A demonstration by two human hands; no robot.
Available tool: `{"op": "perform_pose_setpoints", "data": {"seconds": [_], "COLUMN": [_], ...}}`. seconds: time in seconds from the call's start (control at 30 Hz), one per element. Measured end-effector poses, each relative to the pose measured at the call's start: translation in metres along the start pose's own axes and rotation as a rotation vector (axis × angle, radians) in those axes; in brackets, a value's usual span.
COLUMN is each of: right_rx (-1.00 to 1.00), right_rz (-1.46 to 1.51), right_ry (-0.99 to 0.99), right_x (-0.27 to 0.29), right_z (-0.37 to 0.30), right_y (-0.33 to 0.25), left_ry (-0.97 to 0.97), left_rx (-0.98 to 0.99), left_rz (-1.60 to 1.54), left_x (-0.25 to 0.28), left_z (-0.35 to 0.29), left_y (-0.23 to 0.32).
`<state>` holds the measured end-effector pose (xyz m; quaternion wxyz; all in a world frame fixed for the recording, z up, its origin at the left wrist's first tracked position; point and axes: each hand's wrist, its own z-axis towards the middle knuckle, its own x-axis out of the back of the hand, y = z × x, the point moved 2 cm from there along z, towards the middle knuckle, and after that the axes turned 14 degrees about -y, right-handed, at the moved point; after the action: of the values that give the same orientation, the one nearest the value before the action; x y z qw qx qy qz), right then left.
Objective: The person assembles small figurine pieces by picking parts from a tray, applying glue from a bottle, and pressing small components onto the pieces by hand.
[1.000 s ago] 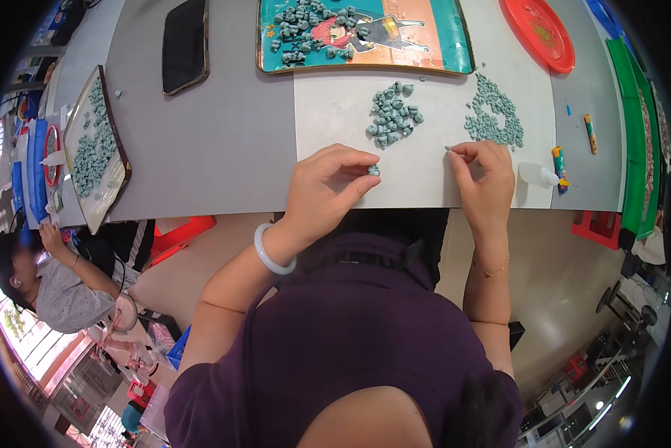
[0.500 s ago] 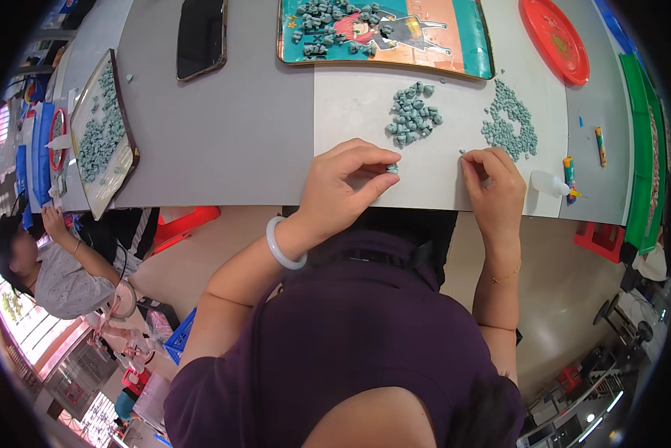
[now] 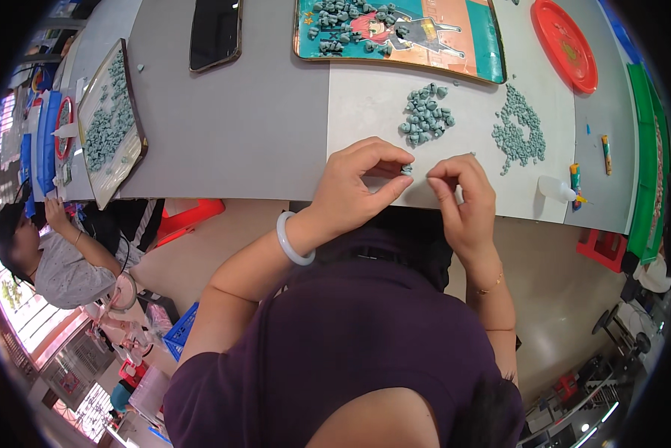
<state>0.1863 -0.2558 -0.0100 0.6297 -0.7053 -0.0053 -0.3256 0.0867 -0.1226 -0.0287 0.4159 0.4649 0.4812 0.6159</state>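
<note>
My left hand [image 3: 361, 179] pinches a small grey-green plastic piece [image 3: 407, 170] between thumb and forefinger, just above the table's front edge. Close to its right, my right hand [image 3: 466, 196] has thumb and fingertips pressed together; anything between them is too small to make out. A short gap separates the two hands' fingertips. Beyond them lies a pile of similar grey-green pieces [image 3: 427, 114]. Further right spreads a scatter of much smaller grey-green bits [image 3: 520, 138].
A picture-covered tray [image 3: 470, 52] with more pieces stands at the back. Rightward are a red dish [image 3: 567, 46], a white squeeze bottle [image 3: 554, 189], a small tube [image 3: 576, 187] and a green bin [image 3: 644, 164]. Leftward lie a phone [image 3: 216, 33] and a tray [image 3: 132, 151]; a co-worker [image 3: 70, 261] sits beyond.
My right hand has moved left, from beside the small bits to close by the piece in my left hand. My left hand keeps its pinch; the whole view has shifted slightly.
</note>
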Motion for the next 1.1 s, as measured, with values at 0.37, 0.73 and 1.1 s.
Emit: {"op": "perform_pose_setpoints", "data": {"seconds": [0.37, 0.73, 1.1], "right_rx": [0.033, -0.016, 0.167], "right_rz": [0.024, 0.674, 0.384], "right_ry": [-0.038, 0.025, 0.181], "right_x": [-0.01, -0.024, -0.03], "right_z": [0.007, 0.005, -0.003], "right_y": [0.002, 0.016, 0.021], "left_ry": [0.002, -0.025, -0.095], "left_rx": [-0.003, -0.013, 0.086], "left_rz": [0.024, -0.173, -0.24], "left_x": [0.002, 0.004, 0.005], "left_z": [-0.001, -0.005, -0.007], "left_y": [0.001, -0.003, -0.004]}}
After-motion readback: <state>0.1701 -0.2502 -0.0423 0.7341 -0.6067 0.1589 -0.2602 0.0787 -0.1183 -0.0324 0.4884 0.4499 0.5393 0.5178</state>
